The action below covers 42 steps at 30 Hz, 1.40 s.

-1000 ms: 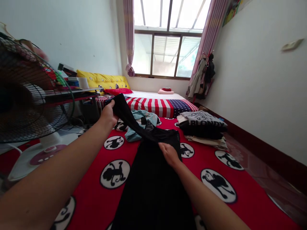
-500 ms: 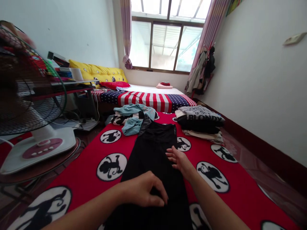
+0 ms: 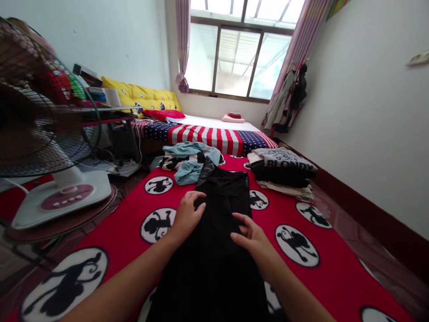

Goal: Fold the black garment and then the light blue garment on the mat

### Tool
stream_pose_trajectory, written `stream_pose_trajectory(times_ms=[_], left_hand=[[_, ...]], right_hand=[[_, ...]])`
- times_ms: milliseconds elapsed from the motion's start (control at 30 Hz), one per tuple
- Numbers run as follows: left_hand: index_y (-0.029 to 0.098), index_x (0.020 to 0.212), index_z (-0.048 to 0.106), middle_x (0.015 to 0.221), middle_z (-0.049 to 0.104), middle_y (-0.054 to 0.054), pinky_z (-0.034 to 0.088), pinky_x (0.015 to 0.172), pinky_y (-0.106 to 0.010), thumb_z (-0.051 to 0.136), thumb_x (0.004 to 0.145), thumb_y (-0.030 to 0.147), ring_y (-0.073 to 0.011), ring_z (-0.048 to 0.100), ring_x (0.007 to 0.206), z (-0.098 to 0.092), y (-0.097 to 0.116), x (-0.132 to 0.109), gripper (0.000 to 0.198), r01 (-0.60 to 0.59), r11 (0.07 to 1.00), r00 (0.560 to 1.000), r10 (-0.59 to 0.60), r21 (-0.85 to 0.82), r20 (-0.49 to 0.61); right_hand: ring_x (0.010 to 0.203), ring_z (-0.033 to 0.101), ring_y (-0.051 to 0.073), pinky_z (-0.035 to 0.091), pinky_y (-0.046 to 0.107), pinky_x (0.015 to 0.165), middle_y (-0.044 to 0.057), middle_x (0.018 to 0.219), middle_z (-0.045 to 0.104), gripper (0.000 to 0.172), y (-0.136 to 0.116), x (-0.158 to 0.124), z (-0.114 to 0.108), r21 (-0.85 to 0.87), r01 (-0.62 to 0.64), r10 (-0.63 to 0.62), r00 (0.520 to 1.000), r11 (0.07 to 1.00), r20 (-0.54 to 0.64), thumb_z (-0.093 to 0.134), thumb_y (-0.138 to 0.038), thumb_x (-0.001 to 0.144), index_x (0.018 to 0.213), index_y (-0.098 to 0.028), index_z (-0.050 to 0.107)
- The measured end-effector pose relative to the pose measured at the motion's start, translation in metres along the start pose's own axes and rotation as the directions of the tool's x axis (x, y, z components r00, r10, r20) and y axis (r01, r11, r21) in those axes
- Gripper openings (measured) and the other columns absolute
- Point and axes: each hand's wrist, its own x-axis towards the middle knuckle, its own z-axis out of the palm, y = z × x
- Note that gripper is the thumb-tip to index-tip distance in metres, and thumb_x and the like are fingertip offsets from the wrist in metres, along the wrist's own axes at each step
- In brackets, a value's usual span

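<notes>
A long black garment [image 3: 217, 250] lies flat along a red blanket [image 3: 295, 210] printed with black monkeys in white circles. My left hand [image 3: 187, 215] rests palm down on the garment's left edge, fingers spread. My right hand [image 3: 252, 236] lies flat on the right part of the garment, fingers apart. Neither hand grips the cloth.
A loose heap of teal and striped clothes [image 3: 189, 162] lies beyond the garment. A stack of folded clothes [image 3: 283, 172] sits at the right. A standing fan [image 3: 43, 134] is at the left. A flag-patterned mattress [image 3: 217, 136] lies under the window.
My left hand, which held one end of the garment up a second ago, laid it down and now rests flat on the cloth. My right hand slid slightly nearer.
</notes>
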Motion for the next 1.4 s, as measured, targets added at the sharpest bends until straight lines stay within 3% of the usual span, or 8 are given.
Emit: stream_pose_trajectory(times_ms=[133,267,400,533,733,900,1067,1400], left_hand=[[0.019,0.11,0.061,0.117,0.056,-0.01,0.042,0.098,-0.041,0.055,0.079,0.016,-0.025,0.051,0.114,0.027,0.0,0.01,0.032,0.009,0.991,0.999,-0.003,0.137,-0.046],[0.024,0.109,0.065,0.131,0.049,-0.011,0.038,0.101,-0.045,0.059,0.078,0.019,-0.0289,0.043,0.124,0.05,0.003,-0.003,0.032,-0.081,0.965,0.993,0.058,0.248,0.098],[0.026,0.105,0.068,0.136,0.046,-0.01,0.037,0.101,-0.047,0.063,0.075,0.019,-0.0306,0.039,0.127,0.054,0.002,-0.012,0.031,-0.138,0.953,0.985,0.103,0.271,0.138],[0.025,0.093,0.07,0.13,0.051,-0.008,0.038,0.102,-0.045,0.06,0.075,0.014,-0.0282,0.043,0.123,0.051,-0.002,-0.011,0.023,-0.135,0.975,0.988,0.119,0.177,0.095],[0.023,0.095,0.067,0.125,0.053,-0.007,0.039,0.102,-0.042,0.054,0.083,0.017,-0.0244,0.048,0.118,0.05,-0.006,-0.009,0.019,-0.123,0.992,0.99,0.122,-0.012,-0.064],[0.019,0.1,0.065,0.111,0.06,-0.008,0.049,0.088,-0.037,0.05,0.086,0.02,-0.0203,0.059,0.099,0.049,-0.015,-0.002,0.02,0.13,0.976,0.978,-0.156,-0.177,-0.141],[0.02,0.098,0.065,0.094,0.065,-0.004,0.049,0.079,-0.03,0.053,0.081,0.012,-0.0167,0.061,0.086,0.051,-0.02,0.002,0.022,0.154,0.967,0.979,-0.177,-0.203,-0.1],[0.019,0.098,0.063,0.089,0.062,-0.005,0.05,0.08,-0.033,0.048,0.08,0.007,-0.0186,0.061,0.086,0.052,-0.024,0.004,0.026,0.068,0.997,0.99,-0.07,-0.022,-0.125]], right_hand=[[0.048,0.053,0.01,0.036,0.018,0.041,-0.005,0.064,0.06,0.042,0.01,-0.015,-0.009,-0.299,-0.081,0.107,0.992,0.951,0.072,0.071,-0.031,0.066,0.105,-0.024,0.058],[0.041,0.051,0.008,0.034,0.017,0.038,-0.002,0.054,0.059,0.014,-0.003,0.007,-0.034,-0.626,-0.079,0.215,0.966,0.776,0.146,0.064,-0.032,0.073,0.074,-0.017,0.064],[0.045,0.056,0.009,0.039,0.017,0.04,0.0,0.064,0.063,0.018,-0.032,0.079,-0.052,-0.646,-0.051,0.037,0.999,0.762,-0.035,0.062,-0.033,0.076,0.078,-0.015,0.062],[0.062,0.065,0.012,0.047,0.02,0.049,0.007,0.089,0.068,0.024,-0.051,0.166,-0.047,-0.668,-0.086,-0.091,0.97,0.739,-0.226,0.052,-0.036,0.085,0.094,-0.016,0.061],[0.068,0.064,0.022,0.047,0.029,0.062,0.008,0.062,0.065,0.028,-0.051,0.246,-0.031,-0.745,-0.177,-0.187,0.907,0.643,-0.377,0.067,-0.043,0.068,0.063,-0.016,0.063],[0.068,0.059,0.019,0.042,0.025,0.062,0.004,0.063,0.064,0.025,-0.037,0.245,-0.048,-0.779,-0.051,-0.437,0.804,0.625,-0.404,0.051,-0.035,0.074,0.067,-0.016,0.065],[0.069,0.057,0.02,0.041,0.027,0.063,0.007,0.073,0.067,0.038,-0.024,0.23,-0.072,-0.803,0.064,-0.615,0.68,0.592,-0.399,0.043,-0.04,0.078,0.081,-0.012,0.067],[0.079,0.061,0.019,0.043,0.028,0.074,0.008,0.091,0.069,0.021,-0.02,0.249,-0.074,-0.903,0.051,-0.665,0.695,0.427,-0.275,0.047,-0.024,0.08,0.081,-0.018,0.068]])
